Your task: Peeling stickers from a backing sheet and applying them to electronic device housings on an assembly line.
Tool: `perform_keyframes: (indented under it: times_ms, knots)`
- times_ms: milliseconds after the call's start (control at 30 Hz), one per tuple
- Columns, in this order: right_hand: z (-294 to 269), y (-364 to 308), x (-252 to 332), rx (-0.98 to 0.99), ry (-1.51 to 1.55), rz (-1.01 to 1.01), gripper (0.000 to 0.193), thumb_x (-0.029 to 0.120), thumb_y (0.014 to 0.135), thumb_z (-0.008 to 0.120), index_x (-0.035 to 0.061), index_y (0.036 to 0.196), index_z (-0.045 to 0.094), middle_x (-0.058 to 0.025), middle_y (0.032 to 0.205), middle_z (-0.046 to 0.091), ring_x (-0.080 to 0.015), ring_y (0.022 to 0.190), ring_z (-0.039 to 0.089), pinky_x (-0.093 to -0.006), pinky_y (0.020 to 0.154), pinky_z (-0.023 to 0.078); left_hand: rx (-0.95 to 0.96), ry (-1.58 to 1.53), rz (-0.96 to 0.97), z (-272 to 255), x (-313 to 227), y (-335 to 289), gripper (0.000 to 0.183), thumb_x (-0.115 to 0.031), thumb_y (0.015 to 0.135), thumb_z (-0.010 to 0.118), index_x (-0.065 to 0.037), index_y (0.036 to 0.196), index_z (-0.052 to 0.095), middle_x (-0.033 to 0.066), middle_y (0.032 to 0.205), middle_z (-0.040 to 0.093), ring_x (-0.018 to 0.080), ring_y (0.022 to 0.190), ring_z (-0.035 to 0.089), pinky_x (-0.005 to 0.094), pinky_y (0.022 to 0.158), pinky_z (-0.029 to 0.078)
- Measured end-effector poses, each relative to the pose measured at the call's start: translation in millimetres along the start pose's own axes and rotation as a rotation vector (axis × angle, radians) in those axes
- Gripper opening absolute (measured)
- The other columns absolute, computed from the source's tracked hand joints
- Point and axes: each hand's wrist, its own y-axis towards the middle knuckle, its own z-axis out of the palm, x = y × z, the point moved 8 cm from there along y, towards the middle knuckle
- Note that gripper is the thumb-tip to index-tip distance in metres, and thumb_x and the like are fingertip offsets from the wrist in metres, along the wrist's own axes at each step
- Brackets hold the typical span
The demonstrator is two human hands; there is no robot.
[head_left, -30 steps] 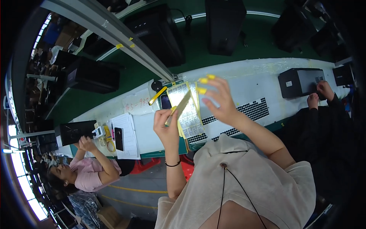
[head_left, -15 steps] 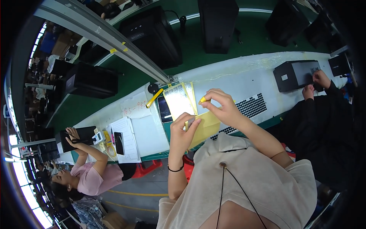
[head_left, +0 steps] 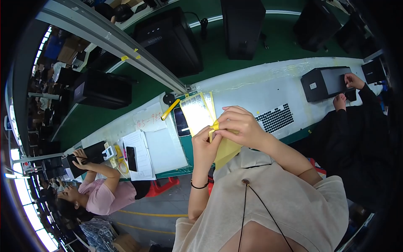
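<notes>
Holding paper-like yellow sheet [head_left: 226, 153] above white-topped counter's [head_left: 247, 91] near edge: apparent step. Left hand [head_left: 204, 145] pinches sheet's upper end; right hand [head_left: 244, 124], fingers pressed together, meets it, contents hidden. Next move likely calls for steady pinch. Beyond: glossy white label sheets [head_left: 193, 115].

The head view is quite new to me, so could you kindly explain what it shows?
There is no machine: these are a person's own hands, seen from a camera worn on the head, looking down. Its wide lens bends straight edges. The left hand holds a yellow sheet; the right hand, with yellow at its fingertips, meets it there, though whether it grips too is hidden. On the white-topped bench lie label sheets, a long yellow tool, a dark phone and rows of black dots.
</notes>
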Motion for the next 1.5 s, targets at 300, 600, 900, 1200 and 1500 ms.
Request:
perform_keyframes:
  times_ms: [300, 600, 900, 1200, 1500]
  knots:
    - [-4, -5, -7, -0.017, -0.009, 0.0, 0.009, 0.01, 0.075, 0.072, 0.0048, 0.079, 0.065, -0.0049, 0.084, 0.068, -0.0238, 0.085, 0.064, -0.0395, 0.089, 0.051, 0.056, 0.041, 0.013, 3, -4, 4, 0.014, -0.003, 0.082, 0.066, 0.006, 0.078, 0.056, 0.0051, 0.063, 0.049, 0.0074, 0.058, 0.043, 0.0245, 0.052, 0.035]
    - [-10, -3, -13, -0.094, -0.051, -0.041, 0.011, 0.006, 0.073, 0.072, 0.0042, 0.079, 0.064, -0.0058, 0.082, 0.067, -0.0247, 0.082, 0.065, -0.0378, 0.086, 0.052, 0.061, -0.167, -0.045, 2, -3, 6, 0.024, -0.015, 0.098, 0.051, 0.006, 0.091, 0.062, 0.0009, 0.069, 0.053, 0.0051, 0.065, 0.046, 0.0214, 0.059, 0.039]
    - [3, -14, -2, 0.007, -0.038, -0.087, 0.011, 0.007, 0.071, 0.073, 0.0041, 0.076, 0.064, -0.0069, 0.097, 0.064, -0.0271, 0.097, 0.061, -0.0378, 0.085, 0.052, -0.095, -0.381, -0.208, -11, 52, 10, 0.03, -0.024, 0.101, 0.049, 0.001, 0.089, 0.063, -0.0034, 0.08, 0.057, 0.0034, 0.073, 0.045, 0.0203, 0.064, 0.037]
    - [7, -21, -8, 0.063, 0.065, -0.065, 0.014, 0.006, 0.067, 0.075, 0.0044, 0.073, 0.062, -0.007, 0.091, 0.064, -0.0264, 0.094, 0.06, -0.0443, 0.093, 0.049, -0.344, -0.599, -0.407, -39, 153, 13, 0.033, -0.029, 0.1, 0.048, 0.0, 0.107, 0.061, 0.0058, 0.095, 0.067, 0.0125, 0.082, 0.062, 0.0265, 0.071, 0.048]
    - [-12, -18, -52, 0.017, 0.057, 0.196, 0.02, 0.004, 0.075, 0.073, 0.0008, 0.092, 0.065, -0.0059, 0.079, 0.064, -0.0243, 0.086, 0.06, -0.0436, 0.095, 0.048, -0.672, 0.067, -0.44, -77, 213, -10, 0.054, -0.016, 0.094, 0.057, -0.003, 0.14, 0.03, 0.013, 0.13, 0.044, 0.0207, 0.116, 0.047, 0.0337, 0.098, 0.038]
